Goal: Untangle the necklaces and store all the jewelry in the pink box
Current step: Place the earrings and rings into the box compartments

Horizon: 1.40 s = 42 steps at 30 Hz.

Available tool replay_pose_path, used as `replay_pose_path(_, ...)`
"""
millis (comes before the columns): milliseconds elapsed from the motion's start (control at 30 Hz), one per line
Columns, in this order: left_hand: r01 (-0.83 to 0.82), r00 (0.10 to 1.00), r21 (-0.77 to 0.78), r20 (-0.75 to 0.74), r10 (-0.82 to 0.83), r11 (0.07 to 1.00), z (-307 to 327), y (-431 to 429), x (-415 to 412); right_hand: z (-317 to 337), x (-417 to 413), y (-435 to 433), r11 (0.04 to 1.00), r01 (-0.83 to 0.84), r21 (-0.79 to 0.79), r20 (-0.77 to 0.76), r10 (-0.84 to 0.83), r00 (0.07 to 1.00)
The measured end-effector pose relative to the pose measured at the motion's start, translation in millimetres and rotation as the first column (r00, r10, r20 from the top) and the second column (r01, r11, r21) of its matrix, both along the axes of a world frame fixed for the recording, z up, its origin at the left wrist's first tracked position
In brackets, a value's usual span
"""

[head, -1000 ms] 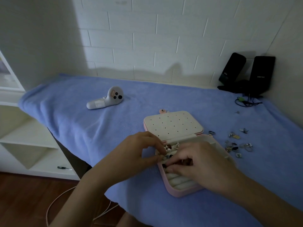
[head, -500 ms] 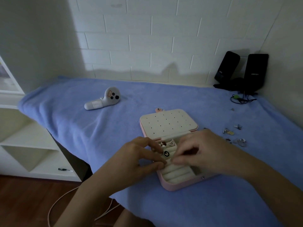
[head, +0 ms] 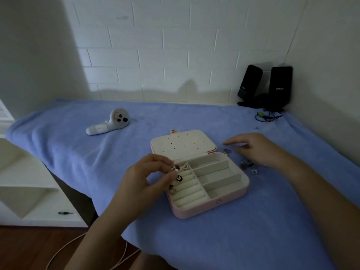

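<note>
Pink box (head: pixel 229 199): centre of the blue cloth (head: pixel 78 152), lid flat at 12 o'clock, slots exposed.
Stored rings (head: pixel 178 178): wedged into the rolls at the box's 9 o'clock side.
Left hand (head: pixel 148 176): curled at those rolls; pinching or not, cannot tell.
Right hand (head: pixel 257 149): loosely spread, empty, over loose jewelry (head: pixel 247 166) at 3 o'clock, likely fetching the next piece.

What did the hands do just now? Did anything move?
The right hand left the pink box and swung right, over the loose jewelry on the blue blanket. The left hand stayed at the ring rolls; the box stayed open.
</note>
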<state>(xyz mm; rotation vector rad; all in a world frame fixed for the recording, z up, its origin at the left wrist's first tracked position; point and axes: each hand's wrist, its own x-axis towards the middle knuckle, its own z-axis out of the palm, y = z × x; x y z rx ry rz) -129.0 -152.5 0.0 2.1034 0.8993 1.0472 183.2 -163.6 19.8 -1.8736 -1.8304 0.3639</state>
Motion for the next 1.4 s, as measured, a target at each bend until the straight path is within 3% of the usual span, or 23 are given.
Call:
replay_pose_path(167, -0.071, 0.995, -0.035, 0.072, 0.074, 0.997, -5, 0, 19, -2, -12, -1, 0.992, -0.118, -0.035, 0.077, 0.121, 0.990)
replay_pose_path(567, -0.094, 0.982, -0.057, 0.157, 0.102, 0.994, -10, 0, 21, -4, -2, 3, 0.996, -0.036, 0.078, 0.232, 0.017, 0.972)
replay_pose_path(633, -0.079, 0.981, -0.071, 0.171, 0.090, 0.994, -10, -1, 21, -2, -1, 4, 0.986, 0.006, 0.168, 0.101, -0.023, 0.995)
replay_pose_path(700, -0.072, 0.979, -0.087, 0.182, 0.087, 0.994, -11, -1, 21, 6, -7, 1, 0.969, 0.095, 0.229, -0.164, -0.058, 0.985)
replay_pose_path(767, -0.066, 0.982, -0.088, 0.172, 0.080, 0.994, -12, 0, 20, 18, -20, -5, 0.975, 0.124, 0.183, -0.495, -0.017, 0.869)
replay_pose_path(833, -0.068, 0.984, -0.074, 0.160, 0.079, 0.995, -13, 1, 19, 30, -36, -12, 0.990, 0.047, 0.135, -0.728, 0.067, 0.682)
replay_pose_path(900, -0.062, 0.983, -0.067, 0.171, 0.073, 0.996, -14, 2, 19, 39, -51, -18, 0.993, -0.057, 0.108, -0.812, 0.121, 0.571)
replay_pose_path(967, -0.060, 0.981, -0.068, 0.181, 0.071, 0.996, -13, 1, 19, 43, -62, -22, 0.988, -0.121, 0.091, -0.839, 0.141, 0.525)
replay_pose_path(1133, -0.030, 0.972, -0.090, 0.228, 0.050, 0.996, -10, -2, 19, 45, -75, -29, 0.975, -0.181, 0.125, -0.817, 0.205, 0.539)
replay_pose_path(1267, 0.019, 0.959, -0.090, 0.282, 0.008, 0.996, -5, -3, 20, 40, -87, -32, 0.946, -0.201, 0.255, -0.700, 0.324, 0.636)
replay_pose_path(1333, 0.072, 0.952, -0.086, 0.303, -0.043, 0.994, -1, -4, 21, 36, -95, -36, 0.904, -0.197, 0.378, -0.553, 0.391, 0.735)
replay_pose_path(1400, 0.164, 0.932, -0.148, 0.347, -0.104, 0.975, 2, -5, 23, 36, -103, -40, 0.800, -0.249, 0.546, -0.234, 0.431, 0.871)
